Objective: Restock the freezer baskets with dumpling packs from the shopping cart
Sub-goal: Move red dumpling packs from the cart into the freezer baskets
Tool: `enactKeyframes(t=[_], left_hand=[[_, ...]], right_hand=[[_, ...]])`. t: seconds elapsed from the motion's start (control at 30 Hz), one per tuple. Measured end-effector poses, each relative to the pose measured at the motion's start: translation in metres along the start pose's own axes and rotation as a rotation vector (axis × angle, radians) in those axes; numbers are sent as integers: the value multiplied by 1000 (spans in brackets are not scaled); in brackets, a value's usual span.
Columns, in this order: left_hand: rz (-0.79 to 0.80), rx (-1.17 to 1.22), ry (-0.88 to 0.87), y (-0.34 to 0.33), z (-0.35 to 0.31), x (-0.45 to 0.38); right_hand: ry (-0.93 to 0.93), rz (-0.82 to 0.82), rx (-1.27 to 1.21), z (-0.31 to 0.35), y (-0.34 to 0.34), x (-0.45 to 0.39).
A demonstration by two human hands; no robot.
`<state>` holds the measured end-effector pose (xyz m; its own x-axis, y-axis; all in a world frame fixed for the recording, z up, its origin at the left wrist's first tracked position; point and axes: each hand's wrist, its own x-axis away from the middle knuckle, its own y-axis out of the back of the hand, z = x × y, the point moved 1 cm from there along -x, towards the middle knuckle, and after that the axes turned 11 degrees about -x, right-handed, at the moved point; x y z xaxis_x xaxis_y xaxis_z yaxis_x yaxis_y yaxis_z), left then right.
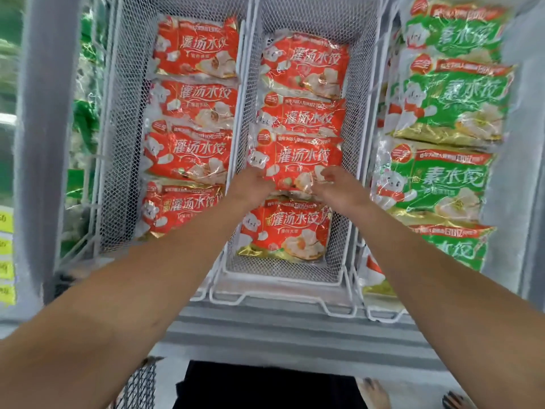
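Two hands gripped one red plastic dumpling pack [295, 160] by its near edge, left hand [250, 184] and right hand [333, 187] curled on it, over the middle white wire-mesh basket [358, 113]. Green dumpling packs [448, 101] filled the right basket.

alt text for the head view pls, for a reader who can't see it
Both hands, left hand and right hand, hold a red dumpling pack by its near edge over the middle basket, which holds three more red packs. The left basket holds four red packs; green packs fill the space to the right.
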<state>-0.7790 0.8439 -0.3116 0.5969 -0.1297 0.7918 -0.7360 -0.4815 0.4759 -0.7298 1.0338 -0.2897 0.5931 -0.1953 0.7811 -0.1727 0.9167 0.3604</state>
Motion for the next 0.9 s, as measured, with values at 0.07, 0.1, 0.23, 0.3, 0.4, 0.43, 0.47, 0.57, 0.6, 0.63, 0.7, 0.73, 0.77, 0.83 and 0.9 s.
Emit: enactKeyframes(t=[0.07,0.1,0.23,0.3,0.4,0.43,0.47,0.57,0.6,0.63,0.7,0.73,0.77,0.83,0.9], left_hand=[[-58,36,-6,-2,5,23],[-93,42,-11,-3,8,37],[-221,134,-66,-4,22,89],[-306,200,-90,-8,32,126],[-378,310,-113,-20,46,183],[-426,343,-110,-26,55,207],[-474,374,-109,-30,63,226],[-617,435,-79,-46,90,278],[-652,459,-62,-52,101,294],[-681,494,-43,-57,111,310],[-732,543,1,-67,133,337],[-762,564,32,-73,145,351],[-796,588,66,-80,159,366],[-858,620,127,-93,184,394],[-912,662,186,-107,211,421]], right_hand=[[103,-37,73,-1,-2,24],[155,-49,105,-2,-3,36],[343,-52,168,-4,-11,83],[441,-49,206,-9,-15,111],[548,-29,229,-19,-23,146],[594,-10,254,-23,-28,161],[634,5,271,-24,-33,173],[721,67,315,-28,-52,213],[751,87,320,-29,-60,225],[780,107,331,-30,-70,237],[826,149,374,-30,-88,258],[851,171,397,-31,-100,269],[878,201,424,-31,-113,280],[927,262,472,-32,-139,299],[968,329,525,-34,-168,317]])
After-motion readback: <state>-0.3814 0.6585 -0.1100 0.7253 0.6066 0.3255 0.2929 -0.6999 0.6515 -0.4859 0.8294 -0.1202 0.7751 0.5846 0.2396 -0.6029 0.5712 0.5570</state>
